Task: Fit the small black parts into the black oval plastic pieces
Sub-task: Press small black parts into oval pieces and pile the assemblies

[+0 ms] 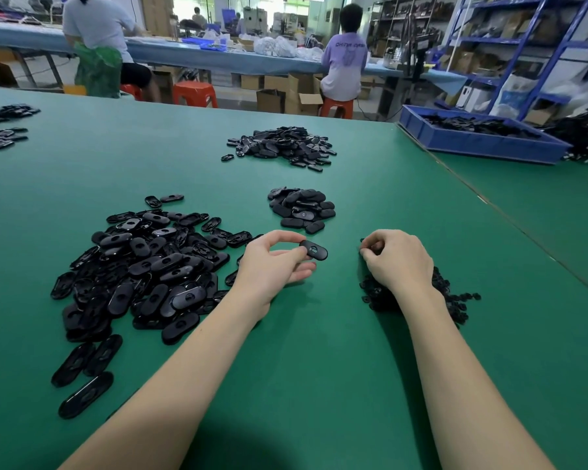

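Head view shows the left hand (275, 262) pinching one oval piece (313, 250) by its near end, the long axis pointing right and slightly down toward the other hand. To its right, well apart, the right hand (395, 261) is curled over the heap of small parts (450, 293) on the surface (319, 351), probably pinching one, though I cannot tell.

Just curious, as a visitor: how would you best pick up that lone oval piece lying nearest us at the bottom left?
Pinch the lone oval piece across its narrow middle, from above. It lies flat on the green table, apart from the big pile, with both long edges exposed.
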A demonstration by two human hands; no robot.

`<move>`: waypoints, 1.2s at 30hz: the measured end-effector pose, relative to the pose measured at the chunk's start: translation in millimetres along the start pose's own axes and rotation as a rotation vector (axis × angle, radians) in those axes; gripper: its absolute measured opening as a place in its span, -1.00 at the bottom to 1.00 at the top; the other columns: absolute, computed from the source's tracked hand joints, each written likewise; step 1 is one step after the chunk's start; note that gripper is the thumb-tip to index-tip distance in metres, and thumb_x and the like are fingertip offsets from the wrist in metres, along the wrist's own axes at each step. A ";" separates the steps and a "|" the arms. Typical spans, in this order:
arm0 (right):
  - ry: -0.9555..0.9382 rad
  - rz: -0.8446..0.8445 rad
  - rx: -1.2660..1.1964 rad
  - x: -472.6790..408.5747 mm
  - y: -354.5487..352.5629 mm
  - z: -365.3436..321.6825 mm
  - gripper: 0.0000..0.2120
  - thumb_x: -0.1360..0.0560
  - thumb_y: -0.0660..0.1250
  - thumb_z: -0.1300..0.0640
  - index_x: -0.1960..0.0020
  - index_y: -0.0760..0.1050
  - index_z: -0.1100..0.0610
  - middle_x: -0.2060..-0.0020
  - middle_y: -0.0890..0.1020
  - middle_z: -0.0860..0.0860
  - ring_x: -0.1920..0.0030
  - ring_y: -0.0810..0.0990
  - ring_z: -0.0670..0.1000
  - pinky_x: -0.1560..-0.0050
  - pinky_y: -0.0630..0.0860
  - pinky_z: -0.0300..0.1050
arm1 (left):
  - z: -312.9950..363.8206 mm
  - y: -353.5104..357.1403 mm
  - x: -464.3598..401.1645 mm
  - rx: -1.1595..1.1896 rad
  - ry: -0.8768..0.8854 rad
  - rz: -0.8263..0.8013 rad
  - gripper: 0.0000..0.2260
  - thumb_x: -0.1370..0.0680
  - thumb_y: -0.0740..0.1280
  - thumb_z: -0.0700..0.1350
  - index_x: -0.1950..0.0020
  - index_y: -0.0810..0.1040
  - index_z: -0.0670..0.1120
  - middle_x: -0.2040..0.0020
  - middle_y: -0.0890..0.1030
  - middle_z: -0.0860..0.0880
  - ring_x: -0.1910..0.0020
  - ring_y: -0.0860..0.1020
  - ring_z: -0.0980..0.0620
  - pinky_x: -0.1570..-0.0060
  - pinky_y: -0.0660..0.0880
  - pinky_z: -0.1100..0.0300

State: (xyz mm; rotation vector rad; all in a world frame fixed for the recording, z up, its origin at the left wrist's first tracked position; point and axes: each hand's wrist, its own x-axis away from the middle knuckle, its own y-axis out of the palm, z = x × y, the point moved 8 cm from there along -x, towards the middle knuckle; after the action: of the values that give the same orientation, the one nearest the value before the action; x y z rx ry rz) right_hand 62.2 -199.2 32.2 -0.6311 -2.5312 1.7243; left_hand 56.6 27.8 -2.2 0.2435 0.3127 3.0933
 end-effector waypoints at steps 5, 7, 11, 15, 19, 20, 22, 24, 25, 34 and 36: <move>-0.007 -0.021 0.013 0.2 0.7 -2.3 -0.85 -0.57 0.34 0.05 -0.06 0.67 -0.12 -0.05 0.69 -0.09 -0.21 0.55 0.12 -0.09 0.57 -0.01 | -2.0 -1.2 -1.3 0.023 -0.020 0.004 -0.86 -0.55 0.38 -0.31 -0.08 0.56 -0.18 0.20 0.73 -0.14 0.16 0.73 -0.07 0.25 0.63 0.23; -0.007 -0.022 0.017 0.4 -0.3 -2.4 -0.85 -0.57 0.35 0.05 -0.05 0.67 -0.13 -0.05 0.69 -0.08 -0.21 0.56 0.12 -0.09 0.56 -0.02 | -2.3 -0.8 -1.2 0.024 -0.023 0.000 -0.86 -0.55 0.39 -0.31 -0.09 0.55 -0.18 0.20 0.73 -0.14 0.16 0.73 -0.06 0.25 0.63 0.23; -0.009 -0.045 0.040 0.0 0.3 -2.5 -0.85 -0.58 0.33 0.03 -0.07 0.66 -0.09 -0.09 0.68 -0.06 -0.22 0.55 0.13 -0.11 0.56 0.00 | -2.3 0.6 -1.7 0.017 -0.027 -0.013 -0.85 -0.55 0.39 -0.29 -0.10 0.55 -0.18 0.19 0.74 -0.13 0.14 0.73 -0.06 0.23 0.64 0.21; 0.008 -0.114 0.069 0.3 2.1 -2.3 -0.85 -0.58 0.31 0.04 -0.08 0.63 -0.09 -0.13 0.66 -0.06 -0.22 0.55 0.12 -0.11 0.55 -0.01 | -1.9 0.1 -1.6 0.017 -0.023 -0.012 -0.86 -0.55 0.39 -0.29 -0.09 0.55 -0.17 0.19 0.74 -0.11 0.14 0.73 -0.06 0.22 0.65 0.20; 0.021 -0.145 0.058 1.4 1.3 -3.9 -0.90 -0.57 0.31 0.08 0.01 0.57 -0.11 -0.07 0.66 -0.07 -0.14 0.58 0.09 -0.02 0.54 -0.05 | -1.4 -0.9 -2.4 0.011 -0.012 0.000 -0.87 -0.56 0.38 -0.29 -0.08 0.55 -0.16 0.21 0.74 -0.10 0.15 0.73 -0.05 0.21 0.65 0.19; 0.026 -0.149 0.053 2.4 1.0 -4.6 -0.91 -0.56 0.32 0.08 0.01 0.56 -0.11 -0.05 0.66 -0.07 -0.13 0.58 0.08 -0.02 0.54 -0.05 | -1.2 -1.0 -2.4 0.011 -0.010 0.001 -0.87 -0.55 0.39 -0.29 -0.08 0.55 -0.16 0.20 0.74 -0.11 0.15 0.73 -0.05 0.20 0.65 0.19; 0.025 -0.125 0.044 3.0 -2.3 -5.7 -0.92 -0.56 0.33 0.07 0.02 0.55 -0.11 -0.02 0.67 -0.08 -0.11 0.59 0.08 -0.01 0.53 -0.06 | -0.6 -2.3 -2.2 0.013 -0.003 0.010 -0.86 -0.55 0.39 -0.29 -0.08 0.56 -0.16 0.20 0.74 -0.12 0.14 0.73 -0.05 0.19 0.65 0.19; 0.004 -0.099 -0.062 2.0 -8.0 -8.8 -0.94 -0.54 0.36 0.06 0.06 0.57 -0.09 0.06 0.68 -0.11 -0.04 0.59 0.04 0.05 0.50 -0.12 | 0.5 -4.5 -2.2 0.012 0.016 0.028 -0.86 -0.54 0.41 -0.29 -0.08 0.56 -0.16 0.18 0.74 -0.13 0.15 0.73 -0.03 0.18 0.65 0.20; -0.018 -0.119 -0.196 1.2 -9.1 -12.6 -0.95 -0.54 0.38 0.07 0.08 0.59 -0.07 0.12 0.68 -0.12 0.04 0.60 0.00 0.11 0.49 -0.19 | 1.5 -5.7 -2.1 0.006 0.032 0.036 -0.86 -0.54 0.41 -0.28 -0.08 0.57 -0.16 0.17 0.74 -0.14 0.17 0.73 -0.01 0.17 0.64 0.22; -0.145 -0.432 -0.742 20.7 -0.6 -67.3 -0.92 -0.53 0.46 0.20 0.06 0.63 0.03 0.28 0.61 -0.05 0.45 0.43 -0.21 0.39 0.35 -0.43 | 16.1 -4.5 0.9 -0.149 0.198 0.032 -0.86 -0.52 0.44 -0.22 -0.05 0.59 -0.06 0.20 0.74 -0.02 0.24 0.71 0.07 0.03 0.62 0.16; -0.122 -0.420 -0.752 21.0 0.2 -68.5 -0.90 -0.52 0.47 0.19 0.04 0.59 0.04 0.26 0.66 -0.06 0.43 0.43 -0.18 0.37 0.37 -0.39 | 18.4 -4.0 1.8 -0.159 0.214 0.028 -0.85 -0.51 0.45 -0.21 -0.02 0.59 -0.02 0.20 0.74 -0.01 0.22 0.71 0.06 -0.01 0.62 0.13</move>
State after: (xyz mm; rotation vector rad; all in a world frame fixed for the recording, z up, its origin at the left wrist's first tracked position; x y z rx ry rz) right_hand 59.0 -131.1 54.5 0.0360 -3.0719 0.6790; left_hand 57.8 35.3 15.1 -0.0880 0.0654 3.1535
